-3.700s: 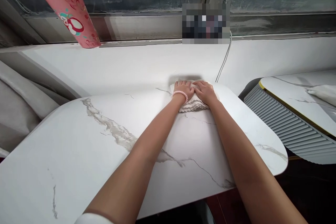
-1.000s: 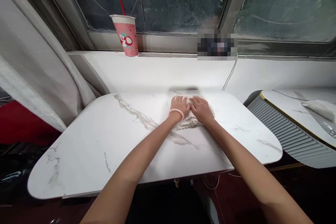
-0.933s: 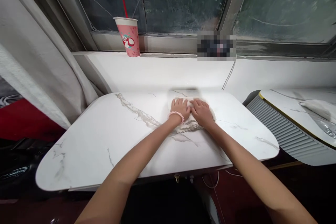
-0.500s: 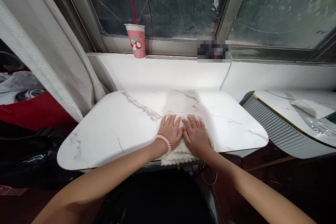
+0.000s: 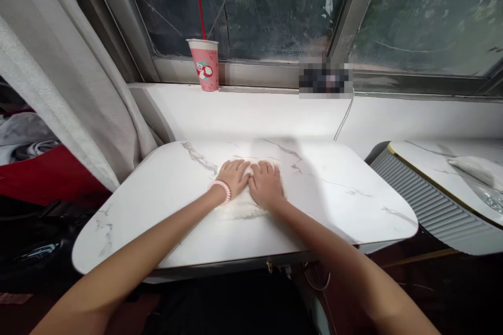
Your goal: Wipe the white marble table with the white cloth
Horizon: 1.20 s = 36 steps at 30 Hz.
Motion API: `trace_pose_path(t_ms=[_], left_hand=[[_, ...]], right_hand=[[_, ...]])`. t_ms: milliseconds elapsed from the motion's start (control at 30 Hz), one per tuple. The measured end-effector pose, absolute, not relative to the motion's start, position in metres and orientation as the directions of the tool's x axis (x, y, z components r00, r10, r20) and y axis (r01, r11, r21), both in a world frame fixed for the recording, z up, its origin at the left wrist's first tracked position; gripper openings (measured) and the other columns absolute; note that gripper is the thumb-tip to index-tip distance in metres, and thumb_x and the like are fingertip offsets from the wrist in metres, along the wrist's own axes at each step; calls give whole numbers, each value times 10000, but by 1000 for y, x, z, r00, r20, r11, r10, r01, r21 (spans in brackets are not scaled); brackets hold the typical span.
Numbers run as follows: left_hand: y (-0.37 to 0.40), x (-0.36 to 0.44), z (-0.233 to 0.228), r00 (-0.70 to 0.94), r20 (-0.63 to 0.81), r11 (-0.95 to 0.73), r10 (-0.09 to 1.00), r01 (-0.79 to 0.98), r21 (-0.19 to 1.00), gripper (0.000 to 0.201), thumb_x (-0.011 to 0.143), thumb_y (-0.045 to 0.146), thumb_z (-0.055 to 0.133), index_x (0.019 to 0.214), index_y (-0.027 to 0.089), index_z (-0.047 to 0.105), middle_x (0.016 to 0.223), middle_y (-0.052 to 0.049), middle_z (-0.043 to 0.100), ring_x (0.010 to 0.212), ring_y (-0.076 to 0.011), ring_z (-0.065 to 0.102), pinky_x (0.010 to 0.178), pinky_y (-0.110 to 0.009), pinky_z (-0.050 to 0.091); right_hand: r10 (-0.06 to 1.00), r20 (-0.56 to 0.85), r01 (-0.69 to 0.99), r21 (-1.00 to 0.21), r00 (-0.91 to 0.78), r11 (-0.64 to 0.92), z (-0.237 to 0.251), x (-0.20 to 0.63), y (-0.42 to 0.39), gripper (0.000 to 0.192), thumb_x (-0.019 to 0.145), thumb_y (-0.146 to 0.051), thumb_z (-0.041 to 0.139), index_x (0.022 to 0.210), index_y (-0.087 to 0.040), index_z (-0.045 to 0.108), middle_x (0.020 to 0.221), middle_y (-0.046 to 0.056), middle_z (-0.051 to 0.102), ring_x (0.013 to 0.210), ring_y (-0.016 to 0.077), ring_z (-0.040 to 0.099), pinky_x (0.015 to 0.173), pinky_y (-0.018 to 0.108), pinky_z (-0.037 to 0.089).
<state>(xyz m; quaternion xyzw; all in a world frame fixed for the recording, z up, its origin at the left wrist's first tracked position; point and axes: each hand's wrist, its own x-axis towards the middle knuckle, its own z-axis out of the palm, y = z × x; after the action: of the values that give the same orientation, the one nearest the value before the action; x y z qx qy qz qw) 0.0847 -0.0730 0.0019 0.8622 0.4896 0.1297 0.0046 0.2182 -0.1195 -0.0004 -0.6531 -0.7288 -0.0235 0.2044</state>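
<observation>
The left hand (image 5: 234, 174) lies flat on a white cloth (image 5: 240, 208), palm down, fingers stretched out and close together. It grips nothing. The right hand (image 5: 266, 186) lies flat on the same cloth, just beside the left hand, and their fingers touch. Its fingers are also out straight, pressing down and holding nothing. A pink bead bracelet (image 5: 221, 189) sits on the left wrist.

The cloth lies on the white marble table (image 5: 346, 204), near the middle of the table top. Most of the cloth is hidden under the two hands, and only its near edge shows, toward the person. It looks blurred.

A pink paper cup (image 5: 205, 64) with a red straw (image 5: 201, 8) stands upright on the window ledge (image 5: 255, 110), well behind the table and a bit to the left of the hands. A thin white cable (image 5: 342, 120) hangs down the ledge wall behind the table. A grey curtain (image 5: 66, 73) hangs to the left of the table. A second marble table (image 5: 440, 167) with a ribbed grey side stands to the right of the first table, and another white cloth (image 5: 477, 167) lies on it
</observation>
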Motion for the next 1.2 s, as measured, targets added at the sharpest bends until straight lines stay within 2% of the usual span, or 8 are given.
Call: trace_pose_path(t_ms=[233, 567, 900, 1067, 1200], left_hand=[[15, 77, 8, 396, 227, -442, 890, 872, 210, 417, 916, 323, 413, 1295, 242, 567, 1369, -58, 596, 1292, -231, 502, 1145, -394, 309], [76, 88, 6, 359, 258, -425, 897, 861, 281, 431, 923, 344, 400, 1294, 219, 578, 1361, -63, 602, 1286, -237, 505, 1142, -386, 312], [102, 96, 7, 304, 261, -373, 916, 884, 281, 414, 934, 336, 398, 1273, 220, 607, 1325, -71, 621, 1266, -254, 521, 1108, -398, 361], [97, 93, 1, 313, 272, -380, 910, 891, 247, 429, 958, 312, 366, 1306, 185, 581, 1325, -91, 622, 1262, -248, 530, 1119, -401, 351], [77, 82, 0, 290, 299, -359, 909, 909, 210, 421, 959, 291, 362, 1309, 184, 569, 1362, -96, 604, 1275, -257, 524, 1135, -426, 333]], right_hand=[[917, 398, 943, -300, -15, 146, -2, 204, -34, 304, 958, -224, 375, 1175, -193, 585, 1273, 138, 599, 1247, 290, 457, 1084, 490, 277], [911, 411, 921, -367, 34, 131, -5, 213, 34, 324, 935, -185, 394, 1173, -207, 612, 1271, 120, 614, 1225, 271, 486, 1080, 458, 271], [914, 402, 943, -324, 63, 77, -3, 213, 66, 316, 928, -180, 401, 1128, -196, 645, 1181, 100, 654, 1162, 264, 512, 1050, 422, 291], [927, 373, 955, -288, 46, 68, -1, 209, 60, 337, 954, -197, 402, 1209, -180, 622, 1241, 104, 642, 1206, 248, 502, 1077, 418, 284], [934, 355, 966, -222, -46, 132, -1, 202, 44, 393, 987, -214, 376, 1334, -182, 558, 1425, 100, 543, 1335, 239, 425, 1137, 433, 237]])
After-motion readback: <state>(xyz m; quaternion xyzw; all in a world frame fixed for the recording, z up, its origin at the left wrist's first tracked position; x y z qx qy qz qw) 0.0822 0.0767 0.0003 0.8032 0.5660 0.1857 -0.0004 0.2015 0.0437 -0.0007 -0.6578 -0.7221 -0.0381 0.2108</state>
